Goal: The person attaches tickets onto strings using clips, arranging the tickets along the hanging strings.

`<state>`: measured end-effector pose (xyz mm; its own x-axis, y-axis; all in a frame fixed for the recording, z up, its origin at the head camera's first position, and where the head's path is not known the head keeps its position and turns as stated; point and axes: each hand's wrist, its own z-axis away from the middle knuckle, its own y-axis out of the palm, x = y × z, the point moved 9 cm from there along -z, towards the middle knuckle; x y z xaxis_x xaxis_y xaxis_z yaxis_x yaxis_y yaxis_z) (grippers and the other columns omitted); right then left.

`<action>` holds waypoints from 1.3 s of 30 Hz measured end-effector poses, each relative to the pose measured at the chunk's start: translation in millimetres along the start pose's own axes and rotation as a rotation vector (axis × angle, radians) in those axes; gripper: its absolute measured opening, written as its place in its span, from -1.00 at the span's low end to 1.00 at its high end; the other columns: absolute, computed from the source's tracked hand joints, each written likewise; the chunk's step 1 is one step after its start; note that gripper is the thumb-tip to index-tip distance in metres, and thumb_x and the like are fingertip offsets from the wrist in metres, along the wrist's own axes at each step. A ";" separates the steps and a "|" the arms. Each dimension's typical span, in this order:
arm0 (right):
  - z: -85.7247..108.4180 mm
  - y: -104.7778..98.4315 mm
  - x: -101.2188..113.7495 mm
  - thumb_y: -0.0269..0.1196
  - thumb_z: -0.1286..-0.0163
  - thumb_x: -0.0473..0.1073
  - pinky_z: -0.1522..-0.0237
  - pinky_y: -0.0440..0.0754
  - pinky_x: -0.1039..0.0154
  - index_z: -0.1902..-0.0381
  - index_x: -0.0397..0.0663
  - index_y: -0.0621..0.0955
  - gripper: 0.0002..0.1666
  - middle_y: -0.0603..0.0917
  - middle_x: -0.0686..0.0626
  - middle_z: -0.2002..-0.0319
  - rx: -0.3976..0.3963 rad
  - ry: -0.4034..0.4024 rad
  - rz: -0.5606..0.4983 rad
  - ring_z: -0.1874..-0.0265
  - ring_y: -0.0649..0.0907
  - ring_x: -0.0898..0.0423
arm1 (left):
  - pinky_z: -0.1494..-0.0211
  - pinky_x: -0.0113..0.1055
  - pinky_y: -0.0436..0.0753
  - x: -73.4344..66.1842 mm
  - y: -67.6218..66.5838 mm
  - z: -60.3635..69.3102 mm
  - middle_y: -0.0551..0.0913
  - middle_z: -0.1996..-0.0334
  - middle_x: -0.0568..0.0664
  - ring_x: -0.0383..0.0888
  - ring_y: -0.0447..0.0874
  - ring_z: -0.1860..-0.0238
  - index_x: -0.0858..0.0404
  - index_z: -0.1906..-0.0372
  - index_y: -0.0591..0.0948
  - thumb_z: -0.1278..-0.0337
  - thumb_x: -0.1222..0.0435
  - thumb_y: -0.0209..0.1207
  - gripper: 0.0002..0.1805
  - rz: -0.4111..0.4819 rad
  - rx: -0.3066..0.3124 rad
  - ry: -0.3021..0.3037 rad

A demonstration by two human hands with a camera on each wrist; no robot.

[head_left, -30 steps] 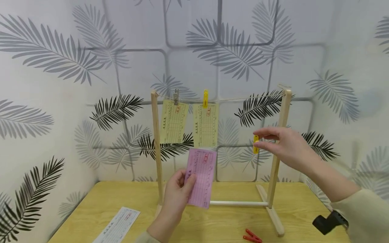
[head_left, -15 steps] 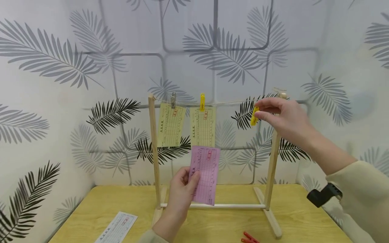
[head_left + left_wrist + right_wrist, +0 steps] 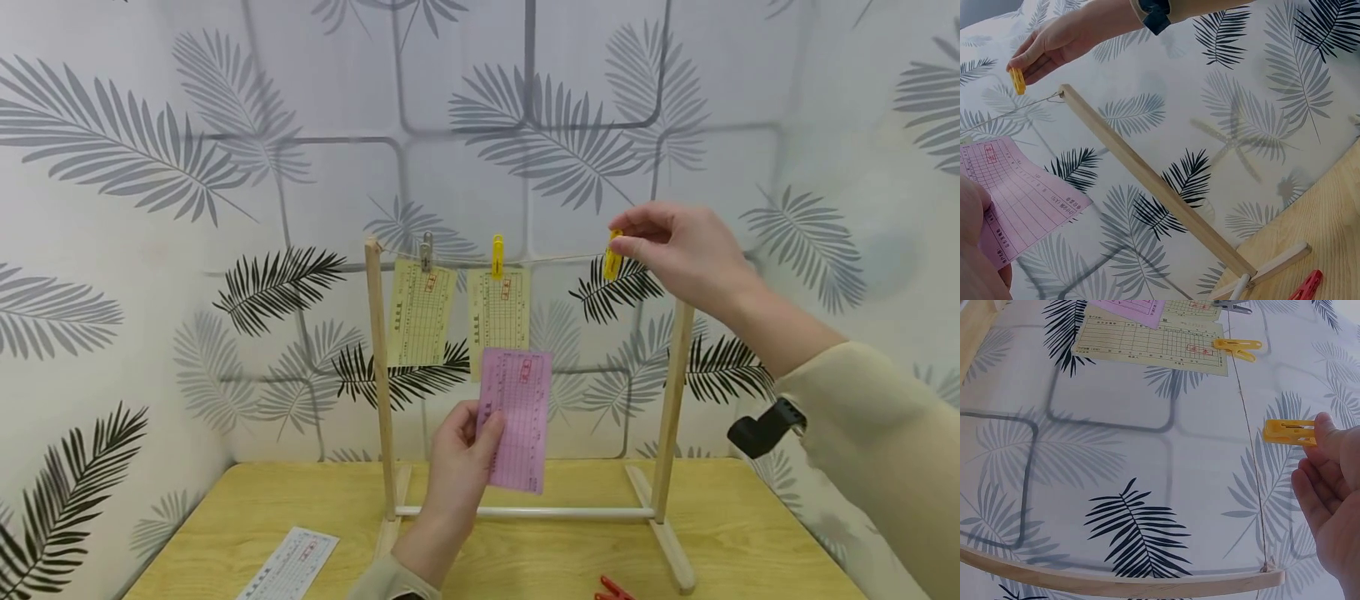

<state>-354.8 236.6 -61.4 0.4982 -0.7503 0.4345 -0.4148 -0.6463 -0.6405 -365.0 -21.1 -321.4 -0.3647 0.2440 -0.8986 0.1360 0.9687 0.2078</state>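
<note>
My left hand point(image 3: 467, 454) pinches a pink printed slip point(image 3: 517, 425) between thumb and fingers, held upright below the string. Up at the right, my right hand point(image 3: 686, 250) pinches a yellow clothespin point(image 3: 612, 257) by its upper end. The right wrist view shows that clothespin point(image 3: 1288, 432) beside the string point(image 3: 1250, 431), apart from it. Two yellow-green slips hang on the line: the left slip point(image 3: 420, 321) under a grey clip point(image 3: 426, 252), the right slip point(image 3: 498, 312) under another yellow clothespin point(image 3: 497, 257). The pink slip covers the lower part of the right one.
The wooden rack's posts point(image 3: 381, 383) stand on the table point(image 3: 337, 492), joined low down by a white bar point(image 3: 570, 512). A white printed slip point(image 3: 288, 567) lies at front left. A red clothespin point(image 3: 613, 590) sits at the front edge of view. Behind is a leaf-patterned wall point(image 3: 480, 167).
My right hand has risen with the yellow clothespin to the string's height and shifted slightly left. My left hand has moved the pink slip a little up and to the right.
</note>
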 end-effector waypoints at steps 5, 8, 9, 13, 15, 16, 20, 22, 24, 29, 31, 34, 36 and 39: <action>-10.5 -1.9 6.3 0.39 -0.64 0.01 -0.07 0.56 0.26 -0.23 -0.09 0.77 -0.62 0.84 -0.12 -0.09 -0.002 -0.009 0.001 -0.08 0.75 0.00 | 0.16 -0.26 0.78 -2.5 6.5 -3.2 0.74 0.15 0.11 -0.08 0.75 0.19 0.38 -0.13 0.63 -0.66 0.29 0.25 -0.78 0.008 -0.008 0.014; -14.7 -2.3 7.4 0.38 -0.65 0.00 -0.05 0.56 0.30 -0.22 -0.12 0.77 -0.62 0.84 -0.14 -0.09 -0.004 -0.009 0.002 -0.07 0.74 -0.01 | 0.16 -0.27 0.78 -2.7 11.2 -5.0 0.75 0.15 0.11 -0.08 0.76 0.19 0.37 -0.14 0.63 -0.67 0.29 0.24 -0.78 0.006 -0.007 0.019; -15.8 -2.1 7.4 0.38 -0.65 -0.01 -0.04 0.57 0.30 -0.22 -0.12 0.77 -0.62 0.83 -0.14 -0.09 -0.003 -0.007 0.003 -0.07 0.74 -0.01 | 0.17 -0.27 0.77 -2.7 12.8 -5.7 0.75 0.15 0.10 -0.09 0.76 0.19 0.37 -0.14 0.64 -0.67 0.29 0.24 -0.78 0.004 -0.006 0.021; -21.5 0.5 7.4 0.37 -0.66 -0.02 -0.05 0.57 0.28 -0.22 -0.12 0.77 -0.63 0.83 -0.15 -0.11 0.003 -0.003 0.003 -0.09 0.73 -0.01 | 0.17 -0.27 0.76 -1.5 17.2 -10.1 0.76 0.15 0.10 -0.09 0.76 0.20 0.35 -0.12 0.63 -0.68 0.29 0.23 -0.80 0.003 -0.010 0.023; -24.7 1.9 7.8 0.37 -0.66 -0.02 -0.06 0.58 0.28 -0.22 -0.12 0.77 -0.63 0.82 -0.15 -0.12 0.006 -0.003 -0.005 -0.10 0.73 -0.01 | 0.18 -0.26 0.77 -2.0 18.6 -12.2 0.76 0.16 0.10 -0.09 0.77 0.21 0.34 -0.10 0.63 -0.68 0.28 0.23 -0.81 0.004 -0.020 0.025; -26.4 2.3 7.8 0.38 -0.66 -0.02 -0.06 0.58 0.27 -0.22 -0.12 0.77 -0.63 0.82 -0.15 -0.12 0.005 -0.003 -0.008 -0.10 0.73 0.00 | 0.18 -0.26 0.77 -2.0 19.5 -13.4 0.76 0.16 0.10 -0.09 0.77 0.21 0.34 -0.10 0.63 -0.68 0.28 0.23 -0.82 0.008 -0.023 0.024; -32.5 4.2 8.0 0.38 -0.66 -0.02 -0.10 0.57 0.22 -0.22 -0.12 0.77 -0.63 0.82 -0.14 -0.13 0.004 -0.003 -0.017 -0.11 0.72 0.00 | 0.16 -0.24 0.78 -3.2 23.1 -17.4 0.77 0.14 0.10 -0.08 0.78 0.19 0.33 -0.12 0.64 -0.68 0.28 0.23 -0.81 0.019 -0.031 0.023; -35.1 5.5 7.8 0.38 -0.66 -0.01 -0.12 0.56 0.18 -0.22 -0.12 0.77 -0.63 0.81 -0.14 -0.14 0.005 0.001 -0.018 -0.11 0.71 -0.01 | 0.14 -0.24 0.79 -3.6 25.1 -20.0 0.78 0.12 0.11 -0.07 0.79 0.17 0.32 -0.13 0.65 -0.68 0.28 0.23 -0.81 0.022 -0.032 0.026; -37.7 7.5 7.4 0.37 -0.66 -0.02 -0.13 0.56 0.14 -0.23 -0.14 0.77 -0.62 0.81 -0.15 -0.14 0.006 0.004 -0.021 -0.12 0.70 -0.02 | 0.14 -0.24 0.79 -3.8 27.6 -22.6 0.78 0.10 0.11 -0.07 0.79 0.15 0.32 -0.14 0.65 -0.68 0.28 0.22 -0.80 0.018 -0.030 0.029; -43.4 14.3 7.9 0.36 -0.67 -0.02 -0.15 0.57 0.05 -0.22 -0.14 0.77 -0.63 0.81 -0.16 -0.12 0.012 0.008 -0.027 -0.11 0.69 -0.04 | 0.14 -0.24 0.78 -4.2 35.1 -27.7 0.78 0.08 0.10 -0.07 0.78 0.14 0.30 -0.15 0.66 -0.70 0.28 0.20 -0.81 0.019 -0.025 0.029; -45.3 17.2 8.8 0.36 -0.67 -0.03 -0.17 0.57 0.01 -0.21 -0.14 0.77 -0.64 0.80 -0.16 -0.11 0.016 0.008 -0.032 -0.11 0.69 -0.05 | 0.14 -0.24 0.78 -4.1 36.9 -29.3 0.78 0.08 0.09 -0.08 0.78 0.15 0.29 -0.15 0.66 -0.69 0.29 0.20 -0.82 0.023 -0.029 0.028; -47.6 20.9 10.0 0.37 -0.66 -0.05 -0.22 0.58 -0.05 -0.20 -0.15 0.77 -0.65 0.80 -0.17 -0.11 0.021 0.011 -0.049 -0.12 0.69 -0.07 | 0.15 -0.25 0.78 -3.6 38.6 -31.9 0.78 0.10 0.09 -0.09 0.78 0.16 0.31 -0.14 0.65 -0.68 0.31 0.20 -0.83 0.032 -0.037 0.030; -49.4 22.8 10.7 0.38 -0.65 -0.06 -0.25 0.58 -0.08 -0.19 -0.16 0.77 -0.66 0.80 -0.19 -0.11 0.022 0.009 -0.056 -0.13 0.70 -0.08 | 0.14 -0.25 0.77 -3.5 39.6 -33.1 0.78 0.10 0.08 -0.10 0.78 0.16 0.31 -0.13 0.65 -0.68 0.32 0.20 -0.84 0.037 -0.041 0.028; -52.2 25.6 11.6 0.38 -0.66 -0.07 -0.27 0.58 -0.11 -0.19 -0.17 0.77 -0.66 0.80 -0.21 -0.11 0.026 0.002 -0.057 -0.14 0.70 -0.10 | 0.14 -0.24 0.76 -4.1 42.3 -34.8 0.78 0.10 0.07 -0.10 0.77 0.15 0.30 -0.12 0.66 -0.68 0.32 0.20 -0.84 0.046 -0.042 0.025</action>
<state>-399.5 204.1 -39.7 0.5187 -0.7130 0.4717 -0.3660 -0.6838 -0.6312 -389.7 20.5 -295.4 -0.3823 0.2893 -0.8776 0.1149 0.9572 0.2655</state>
